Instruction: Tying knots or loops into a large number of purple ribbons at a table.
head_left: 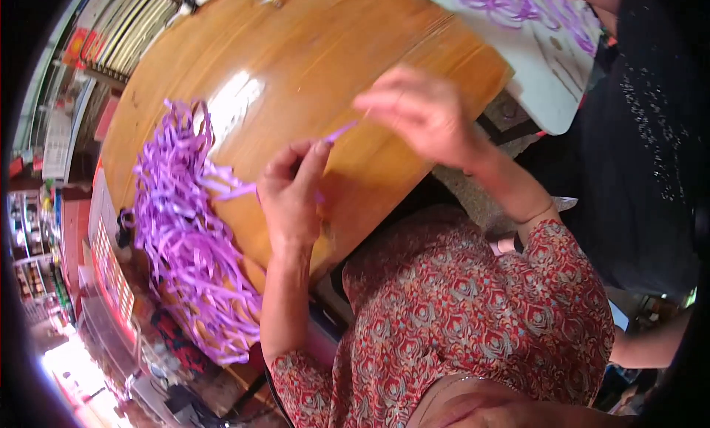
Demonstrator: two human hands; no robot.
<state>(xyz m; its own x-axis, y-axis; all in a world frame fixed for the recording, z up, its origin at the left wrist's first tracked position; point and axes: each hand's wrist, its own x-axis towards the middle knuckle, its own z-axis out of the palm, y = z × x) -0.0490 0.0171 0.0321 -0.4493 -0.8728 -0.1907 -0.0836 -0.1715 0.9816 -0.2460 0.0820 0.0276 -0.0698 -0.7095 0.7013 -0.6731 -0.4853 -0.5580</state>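
Note:
A narrow purple ribbon [342,131] is pinched between the thumb and fingers of my left hand [294,188], above the wooden table. From that hand a stretch of ribbon runs left toward a large tangled heap of purple ribbons [192,236], which lies along the table's left edge and hangs over it. The short end sticks out up and right, close to the fingertips of my right hand [425,117]. Motion blurs those fingers, so I cannot make out whether they grip the ribbon or anything else.
The round-edged wooden table [325,51] spreads out under my hands. At the far right, a white tabletop [547,88] carries more purple ribbons [510,5]. A person in dark clothing [651,147] stands there, an arm reaching over it. Cluttered shelves [33,273] line the left.

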